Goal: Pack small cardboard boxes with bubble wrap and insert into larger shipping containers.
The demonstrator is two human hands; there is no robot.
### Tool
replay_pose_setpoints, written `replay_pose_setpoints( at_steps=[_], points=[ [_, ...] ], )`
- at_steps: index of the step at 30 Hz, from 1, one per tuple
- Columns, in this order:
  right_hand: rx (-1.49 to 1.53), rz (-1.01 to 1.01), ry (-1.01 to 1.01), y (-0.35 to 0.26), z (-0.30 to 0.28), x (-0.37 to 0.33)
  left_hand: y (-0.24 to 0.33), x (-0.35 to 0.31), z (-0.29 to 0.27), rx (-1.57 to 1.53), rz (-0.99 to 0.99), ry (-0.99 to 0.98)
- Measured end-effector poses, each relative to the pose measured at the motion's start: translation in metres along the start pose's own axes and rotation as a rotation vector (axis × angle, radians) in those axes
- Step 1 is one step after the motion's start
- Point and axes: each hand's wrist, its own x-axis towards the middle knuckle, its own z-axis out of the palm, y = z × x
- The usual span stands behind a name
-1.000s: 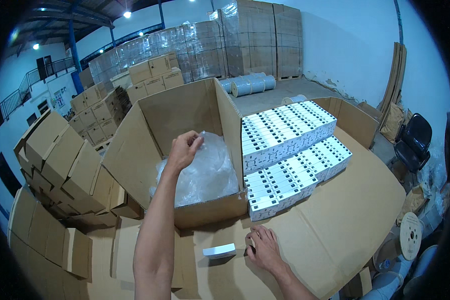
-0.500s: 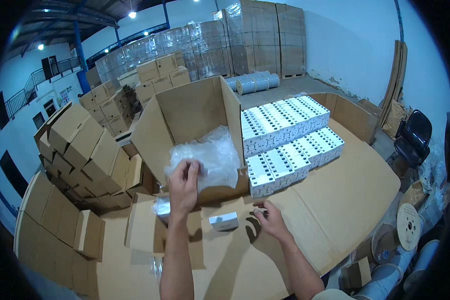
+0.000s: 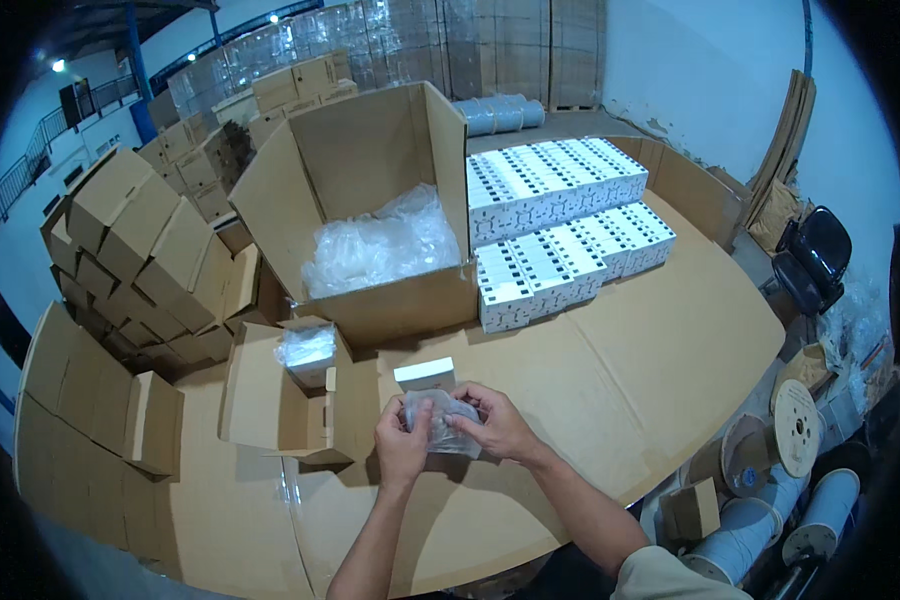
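Note:
Between my two hands is a clear plastic bag (image 3: 440, 420), held just above the cardboard-covered table. My left hand (image 3: 402, 440) pinches its left side with the thumb on top. On its right side, my right hand (image 3: 495, 425) grips with bent fingers. Right behind the bag stands a small white box (image 3: 425, 375). To the left, an open cardboard carton (image 3: 345, 425) holds a plastic-wrapped white box (image 3: 308, 350) at its far end. A larger open carton (image 3: 390, 315) behind it is filled with loose clear plastic bags (image 3: 385, 245).
Rows of white boxes (image 3: 560, 270) are stacked in two tiers at the back right. Folded brown cartons (image 3: 150, 250) pile up at the left, beside an upright cardboard wall (image 3: 70, 420). Cable spools (image 3: 795, 425) and a black chair (image 3: 810, 260) stand right of the table.
My left hand has come out of the large carton with a plastic bag and moved down toward me. My right hand has moved left and joined it on the bag. The view has tilted downward.

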Motion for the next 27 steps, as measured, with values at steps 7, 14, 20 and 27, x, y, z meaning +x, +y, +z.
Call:
replay_pose_setpoints(
  at_steps=[7,14,20,27],
  points=[
    [0.241,0.1,0.087,0.013,-0.009,0.0,-0.006,0.005,-0.015,0.122,0.074,0.12],
    [0.422,0.082,0.275,0.011,-0.019,0.004,-0.019,0.012,-0.025,0.118,0.076,0.188],
    [0.181,0.015,0.163,0.009,0.019,-0.003,-0.021,0.012,-0.018,0.147,0.235,0.279],
    [0.08,0.275,0.094,-0.016,0.008,-0.008,-0.007,0.01,-0.022,0.232,0.209,0.333]
  ],
)
